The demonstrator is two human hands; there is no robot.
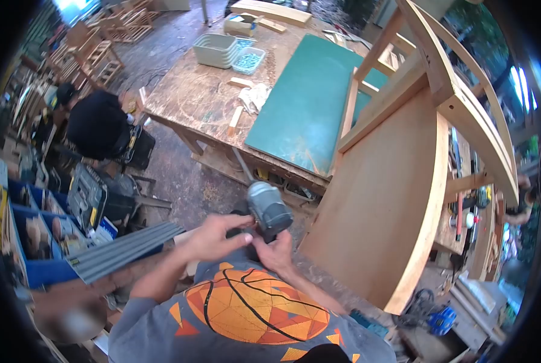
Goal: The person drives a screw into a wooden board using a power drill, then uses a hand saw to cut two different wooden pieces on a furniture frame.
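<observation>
A grey power tool (266, 209) with a round body sits in front of my chest, in both hands. My right hand (276, 251) grips it from below, fingers wrapped around its dark lower part. My left hand (217, 237) reaches in from the left, and its fingertips pinch a small part at the tool's black base. What that part is stays hidden under the fingers. A large pale wooden furniture frame (391, 199) with a flat panel and curved rails stands tilted just right of the tool.
A workbench (192, 97) ahead carries a green board (307, 97), stacked pale trays (216, 49) and wood scraps. A person in black (98, 124) crouches at the left near tool cases (86, 196). A grey ribbed rail (125, 248) lies by my left arm.
</observation>
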